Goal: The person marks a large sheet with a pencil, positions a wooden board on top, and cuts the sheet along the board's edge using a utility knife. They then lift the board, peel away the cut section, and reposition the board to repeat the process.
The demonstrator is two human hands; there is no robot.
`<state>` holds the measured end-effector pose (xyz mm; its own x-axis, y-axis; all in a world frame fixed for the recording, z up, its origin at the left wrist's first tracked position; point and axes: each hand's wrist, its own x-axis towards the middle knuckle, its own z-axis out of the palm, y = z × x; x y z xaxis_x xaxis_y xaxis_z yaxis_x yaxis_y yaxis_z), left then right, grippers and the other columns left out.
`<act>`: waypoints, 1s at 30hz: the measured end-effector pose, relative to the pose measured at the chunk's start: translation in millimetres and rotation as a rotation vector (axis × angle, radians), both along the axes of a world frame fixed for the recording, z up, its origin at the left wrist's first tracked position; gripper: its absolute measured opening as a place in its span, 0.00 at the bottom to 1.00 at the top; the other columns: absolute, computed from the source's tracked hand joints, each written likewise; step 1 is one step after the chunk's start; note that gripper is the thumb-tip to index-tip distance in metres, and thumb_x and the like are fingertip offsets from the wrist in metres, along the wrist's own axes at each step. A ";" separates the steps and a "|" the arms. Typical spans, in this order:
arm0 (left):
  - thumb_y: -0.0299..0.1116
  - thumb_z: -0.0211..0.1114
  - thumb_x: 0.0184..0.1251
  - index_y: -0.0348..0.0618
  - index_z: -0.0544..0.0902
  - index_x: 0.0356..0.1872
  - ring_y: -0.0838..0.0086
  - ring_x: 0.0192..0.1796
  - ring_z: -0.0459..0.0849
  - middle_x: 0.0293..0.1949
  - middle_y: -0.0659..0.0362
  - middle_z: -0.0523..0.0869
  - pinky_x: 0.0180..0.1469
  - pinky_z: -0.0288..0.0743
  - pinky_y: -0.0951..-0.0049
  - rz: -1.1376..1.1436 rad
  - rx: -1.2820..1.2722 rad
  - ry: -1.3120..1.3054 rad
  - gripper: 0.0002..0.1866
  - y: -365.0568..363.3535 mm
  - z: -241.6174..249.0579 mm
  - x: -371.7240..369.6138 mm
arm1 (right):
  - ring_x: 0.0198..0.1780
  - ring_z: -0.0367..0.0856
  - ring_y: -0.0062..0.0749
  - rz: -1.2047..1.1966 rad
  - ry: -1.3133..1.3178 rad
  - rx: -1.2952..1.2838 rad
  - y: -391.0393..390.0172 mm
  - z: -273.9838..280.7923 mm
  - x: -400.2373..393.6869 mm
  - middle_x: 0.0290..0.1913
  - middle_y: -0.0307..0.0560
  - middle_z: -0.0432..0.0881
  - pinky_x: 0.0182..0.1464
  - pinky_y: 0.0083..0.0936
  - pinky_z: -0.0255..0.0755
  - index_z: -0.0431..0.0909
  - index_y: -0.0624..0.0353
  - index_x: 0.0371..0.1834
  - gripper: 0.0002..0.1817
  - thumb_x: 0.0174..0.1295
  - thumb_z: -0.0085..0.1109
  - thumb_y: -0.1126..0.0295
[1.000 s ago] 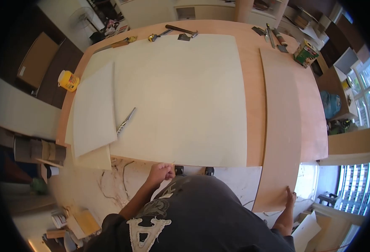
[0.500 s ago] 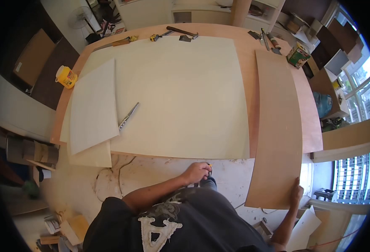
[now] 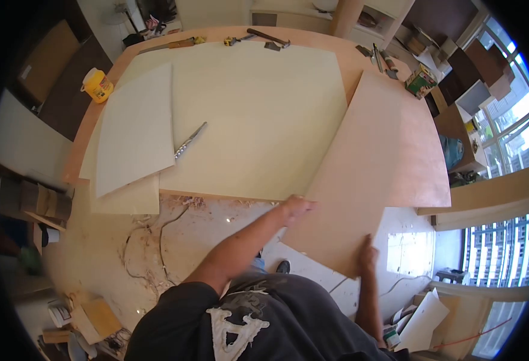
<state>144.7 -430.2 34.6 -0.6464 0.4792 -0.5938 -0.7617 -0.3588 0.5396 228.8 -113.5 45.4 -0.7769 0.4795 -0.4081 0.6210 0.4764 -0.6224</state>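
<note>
A long brown plywood strip (image 3: pixel 360 162) lies slanted across the right side of the table, its near end jutting past the front edge. My right hand (image 3: pixel 368 257) grips the strip at its near right corner, thumb on top. At the strip's left edge is my left hand (image 3: pixel 299 209), slightly blurred, its fingers closed on that edge. A large cream sheet (image 3: pixel 258 120) covers the middle of the table, partly under the strip. On it rest a smaller white panel (image 3: pixel 135 129) and a utility knife (image 3: pixel 190 141).
Along the table's (image 3: pixel 421 174) far side lie a hammer (image 3: pixel 269 37), a tape measure (image 3: pixel 231 41) and a handsaw (image 3: pixel 177 44). A yellow tub (image 3: pixel 98 86) stands at the left edge, a green can (image 3: pixel 421 81) at the far right. Cables (image 3: pixel 162 240) and shavings litter the floor.
The plywood strip has swung from nearly straight to slanted, its near end moving left. My left hand has moved from before my body to its left edge; my right hand moved left with it.
</note>
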 end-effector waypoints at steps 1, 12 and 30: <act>0.33 0.70 0.69 0.26 0.74 0.62 0.62 0.51 0.88 0.52 0.48 0.87 0.55 0.84 0.58 0.047 -0.101 0.063 0.27 -23.2 3.5 6.7 | 0.24 0.66 0.27 0.056 0.078 -0.103 -0.4 -34.9 10.0 0.19 0.43 0.73 0.25 0.32 0.64 0.77 0.63 0.20 0.43 0.73 0.42 0.31; 0.30 0.64 0.72 0.34 0.77 0.64 0.66 0.55 0.86 0.57 0.52 0.86 0.58 0.81 0.65 0.253 -0.223 0.114 0.22 -94.5 -46.7 185.3 | 0.41 0.85 0.37 0.072 0.055 -1.005 -67.4 -60.4 4.5 0.43 0.50 0.85 0.42 0.33 0.80 0.78 0.70 0.53 0.32 0.77 0.49 0.44; 0.34 0.58 0.79 0.33 0.78 0.62 0.68 0.54 0.87 0.55 0.53 0.86 0.57 0.81 0.66 0.638 -0.141 0.026 0.18 -103.1 -57.6 281.8 | 0.40 0.83 0.30 0.596 -0.086 -0.614 -132.7 -101.7 -23.8 0.42 0.47 0.85 0.41 0.31 0.79 0.81 0.68 0.52 0.33 0.77 0.46 0.42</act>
